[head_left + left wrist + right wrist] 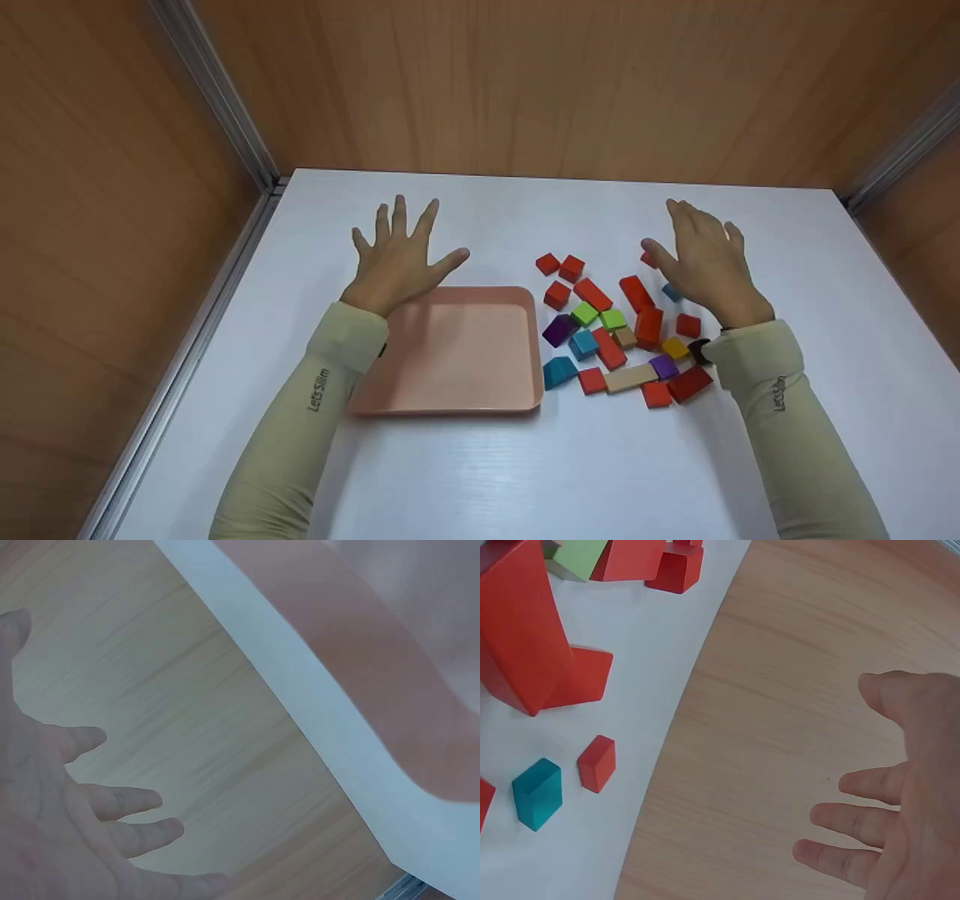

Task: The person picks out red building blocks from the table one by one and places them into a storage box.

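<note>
The pink tray is laid flat on the white table, roughly square, so no long axis can be told. The left hand is spread wide with nothing held, at the tray's far left corner. The right hand is held open and empty above the blocks scattered right of the tray.

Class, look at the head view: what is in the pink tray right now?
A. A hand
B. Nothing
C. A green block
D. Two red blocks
B: the pink tray shows only its bare floor, and the blocks all lie on the table to its right.
</note>
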